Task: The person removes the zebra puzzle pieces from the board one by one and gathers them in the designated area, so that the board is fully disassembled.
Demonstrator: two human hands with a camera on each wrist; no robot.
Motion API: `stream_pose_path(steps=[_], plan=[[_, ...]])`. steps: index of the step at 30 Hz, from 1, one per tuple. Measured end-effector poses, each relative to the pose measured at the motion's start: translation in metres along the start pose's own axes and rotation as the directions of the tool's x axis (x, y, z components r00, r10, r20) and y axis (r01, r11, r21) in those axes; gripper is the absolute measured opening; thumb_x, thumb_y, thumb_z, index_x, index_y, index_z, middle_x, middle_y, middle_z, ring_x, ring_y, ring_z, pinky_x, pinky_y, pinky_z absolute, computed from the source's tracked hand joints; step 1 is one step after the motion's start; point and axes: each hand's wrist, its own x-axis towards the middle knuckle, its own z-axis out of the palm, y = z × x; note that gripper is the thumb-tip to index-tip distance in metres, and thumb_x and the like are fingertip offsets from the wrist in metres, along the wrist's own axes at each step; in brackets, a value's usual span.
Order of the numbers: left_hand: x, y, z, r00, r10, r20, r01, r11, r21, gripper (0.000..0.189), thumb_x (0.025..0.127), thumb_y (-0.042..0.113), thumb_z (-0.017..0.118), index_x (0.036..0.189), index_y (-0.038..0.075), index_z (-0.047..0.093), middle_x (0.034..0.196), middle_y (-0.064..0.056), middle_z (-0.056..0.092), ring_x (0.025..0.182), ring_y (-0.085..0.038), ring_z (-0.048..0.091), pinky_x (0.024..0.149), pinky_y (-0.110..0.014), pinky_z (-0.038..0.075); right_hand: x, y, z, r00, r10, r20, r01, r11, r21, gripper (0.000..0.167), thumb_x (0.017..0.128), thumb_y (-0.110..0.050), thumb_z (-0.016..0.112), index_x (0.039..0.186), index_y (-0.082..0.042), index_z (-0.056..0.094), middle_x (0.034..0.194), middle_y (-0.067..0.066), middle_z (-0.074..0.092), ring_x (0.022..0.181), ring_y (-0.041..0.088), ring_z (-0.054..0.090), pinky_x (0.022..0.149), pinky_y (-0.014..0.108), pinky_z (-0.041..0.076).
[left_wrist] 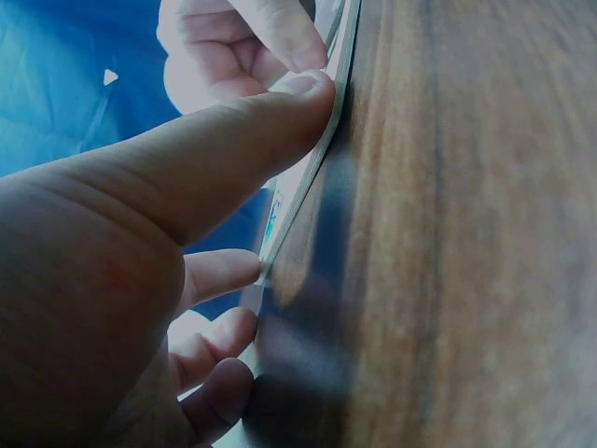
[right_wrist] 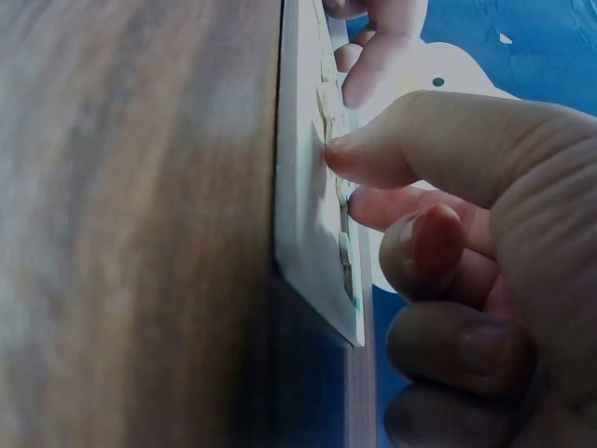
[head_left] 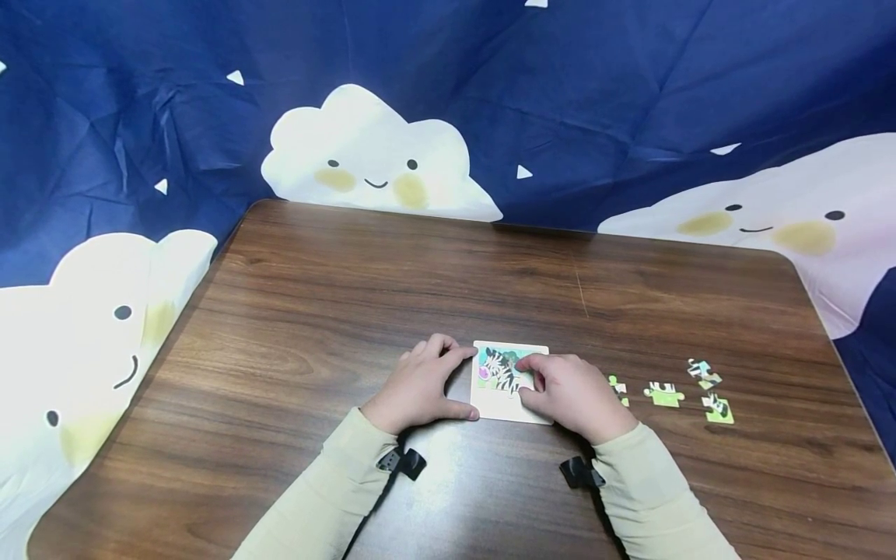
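Observation:
A small puzzle board (head_left: 514,411) with a white rim lies flat on the table. Joined pieces with a zebra picture (head_left: 497,369) fill its upper part, and its lower strip is bare white. At the board's left edge rests my left hand (head_left: 420,389), index fingertip near the top corner and thumb near the bottom one, both fairly straight. My right hand (head_left: 577,393) covers the board's right side. Its thumb and index finger pinch a puzzle piece at the right of the picture, largely hidden by the fingers. The right wrist view shows that thumb (right_wrist: 373,159) against the piece's edge.
Several loose puzzle pieces (head_left: 663,394) with green and striped parts lie right of my right hand, one partly behind it. The brown wooden table (head_left: 336,295) extends all around the board. Behind it hangs a blue cloth (head_left: 560,93) with smiling clouds.

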Motion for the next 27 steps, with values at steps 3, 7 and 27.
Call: stream_pose_path(steps=[3, 7, 27], plan=[[-0.0002, 0.0008, -0.0006, 1.000, 0.000, 0.003, 0.000, 1.000, -0.003, 0.092, 0.070, 0.059, 0.084, 0.148, 0.024, 0.050, 0.129, 0.000, 0.048, 0.109, -0.020, 0.047, 0.087, -0.040, 0.040, -0.0013, 0.0005, -0.0005, 1.000, -0.012, -0.028, 0.013, 1.000, 0.005, 0.029, 0.078, -0.020, 0.073, 0.106, -0.014, 0.075, 0.063, -0.013, 0.044, 0.054, 0.005, 0.039, 0.050, 0.027, 0.031], [0.0000, 0.0015, -0.0014, 1.000, 0.000, 0.008, 0.000, 1.000, 0.000, 0.092, 0.070, 0.059, 0.084, 0.149, 0.025, 0.050, 0.129, 0.000, 0.048, 0.109, -0.020, 0.047, 0.087, -0.041, 0.040, -0.0017, 0.0003, 0.0012, 0.994, -0.065, -0.093, 0.068, 0.997, 0.030, 0.024, 0.080, -0.018, 0.073, 0.104, -0.018, 0.076, 0.061, -0.016, 0.043, 0.053, 0.002, 0.038, 0.050, 0.026, 0.032], [0.0002, 0.0012, -0.0009, 1.000, -0.011, 0.010, 0.011, 1.000, 0.001, 0.091, 0.070, 0.058, 0.084, 0.148, 0.025, 0.051, 0.131, 0.000, 0.048, 0.111, -0.020, 0.048, 0.088, -0.041, 0.039, 0.0044, -0.0077, 0.0094, 0.998, -0.025, -0.051, 0.028, 0.998, 0.059, 0.020, 0.082, -0.017, 0.071, 0.101, -0.016, 0.076, 0.061, -0.014, 0.044, 0.053, 0.004, 0.040, 0.050, 0.027, 0.031]])
